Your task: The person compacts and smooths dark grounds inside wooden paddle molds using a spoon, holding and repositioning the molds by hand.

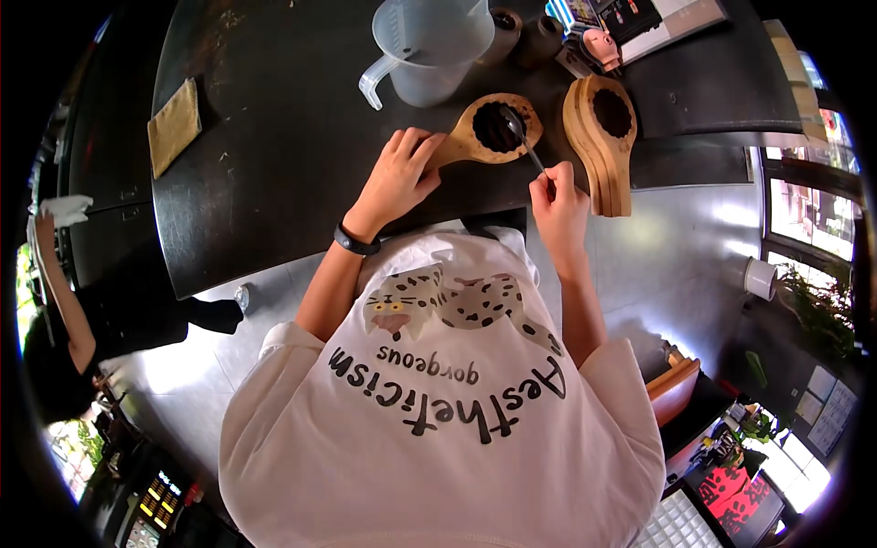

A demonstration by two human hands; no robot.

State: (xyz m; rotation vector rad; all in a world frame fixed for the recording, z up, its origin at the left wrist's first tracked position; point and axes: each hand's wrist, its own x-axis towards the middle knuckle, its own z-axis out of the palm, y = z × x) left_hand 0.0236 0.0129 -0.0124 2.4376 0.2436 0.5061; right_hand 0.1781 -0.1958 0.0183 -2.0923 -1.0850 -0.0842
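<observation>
A wooden mold with a scalloped round hollow lies on the dark table, and dark stuff shows inside the hollow. My left hand is closed around its handle. In my right hand is a metal spoon, gripped by its handle, with its bowl over the right side of the hollow. Whether the spoon touches the dark stuff is unclear. Right of it stands a stack of several similar wooden molds, the top one also dark in its hollow.
A large translucent measuring jug stands behind the mold, beside dark small pots. A pink figurine and papers lie at the back right. A folded tan cloth rests on the left of the table. Another person holds something white at far left.
</observation>
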